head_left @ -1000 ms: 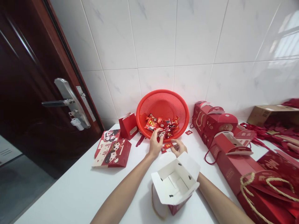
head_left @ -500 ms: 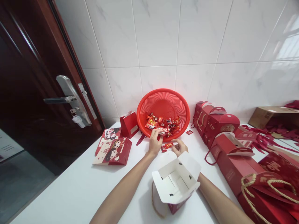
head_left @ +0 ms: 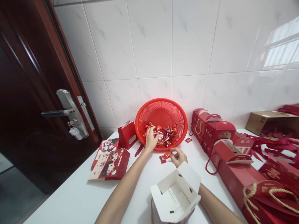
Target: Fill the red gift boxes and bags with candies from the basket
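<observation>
A red plastic basket (head_left: 163,107) leans back near the wall, with several wrapped candies (head_left: 167,135) in its lower part. My left hand (head_left: 151,140) reaches over the basket's front rim, fingers apart among the candies. On the table in front of the basket, my right hand (head_left: 179,157) curls its thumb and fingers at the edge of a red candy packet (head_left: 167,155). A smaller red candy (head_left: 163,159) lies beside that packet. Nearer to me stands an open box (head_left: 175,199), white inside, between my forearms.
Flat printed red cartons (head_left: 109,161) and a small red bag (head_left: 127,134) lie left of the basket. Closed red gift boxes (head_left: 231,161) with rope handles line the right side. Behind them are ribbons (head_left: 257,146) and a cardboard box (head_left: 272,119). A door is at the left.
The view has tilted up a little. My left hand has moved further into the basket and its fingers have spread. My right hand stays by the packet in front of the basket.
</observation>
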`<state>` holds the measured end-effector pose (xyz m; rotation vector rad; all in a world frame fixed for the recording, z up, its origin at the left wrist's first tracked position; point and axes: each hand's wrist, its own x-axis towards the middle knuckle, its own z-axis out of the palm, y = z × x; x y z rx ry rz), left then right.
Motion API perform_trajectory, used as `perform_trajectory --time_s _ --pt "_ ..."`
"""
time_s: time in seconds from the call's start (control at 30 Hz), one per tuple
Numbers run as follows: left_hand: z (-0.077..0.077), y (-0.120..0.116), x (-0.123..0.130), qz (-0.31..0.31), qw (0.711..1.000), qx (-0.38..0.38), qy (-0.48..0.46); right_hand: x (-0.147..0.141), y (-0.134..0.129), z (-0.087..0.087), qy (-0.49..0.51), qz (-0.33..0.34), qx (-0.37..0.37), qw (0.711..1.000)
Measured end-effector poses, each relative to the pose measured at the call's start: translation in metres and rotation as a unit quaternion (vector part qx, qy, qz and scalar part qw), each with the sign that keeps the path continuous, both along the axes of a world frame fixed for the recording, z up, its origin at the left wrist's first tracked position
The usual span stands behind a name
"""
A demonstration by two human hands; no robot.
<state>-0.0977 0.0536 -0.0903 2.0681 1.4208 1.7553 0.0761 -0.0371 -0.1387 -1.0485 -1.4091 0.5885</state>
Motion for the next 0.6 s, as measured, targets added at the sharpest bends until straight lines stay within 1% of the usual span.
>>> perform_trajectory --time_s 0.1,0.13,0.2,0.27,0.3,0.33,0.4,0.43,0.5,0.6 --pt "0.005 -0.007 -0.005 -0.001 0.999 -0.019 0.027 0.000 0.002 -0.001 0.006 -0.001 -0.009 1.000" --pt "0.006 -0.013 -0.006 -0.012 0.999 -0.029 0.042 0.001 0.002 -0.002 0.008 -0.002 -0.013 1.000" --pt "0.007 -0.028 -0.006 -0.055 0.994 -0.058 0.081 0.002 0.003 -0.002 0.015 -0.005 -0.026 1.000" --pt "0.006 -0.045 -0.004 -0.116 0.976 -0.108 0.147 0.003 0.002 -0.002 0.025 -0.008 -0.038 0.999" --pt "0.005 -0.053 -0.002 -0.137 0.963 -0.135 0.190 0.004 0.002 -0.001 0.030 -0.008 -0.042 0.999" --pt "0.003 -0.060 0.001 -0.145 0.949 -0.157 0.230 0.004 0.001 -0.001 0.036 -0.007 -0.045 0.998" --pt "-0.002 -0.071 0.008 -0.127 0.930 -0.185 0.290 0.006 -0.001 0.001 0.044 -0.002 -0.048 0.998" --pt "-0.005 -0.075 0.012 -0.110 0.927 -0.189 0.305 0.006 -0.002 0.002 0.047 0.001 -0.049 0.998" --pt "-0.010 -0.082 0.018 -0.093 0.929 -0.183 0.307 0.007 -0.004 0.003 0.051 0.005 -0.050 0.997" --pt "-0.018 -0.091 0.023 -0.100 0.942 -0.148 0.283 0.007 -0.006 0.002 0.055 0.009 -0.049 0.997"
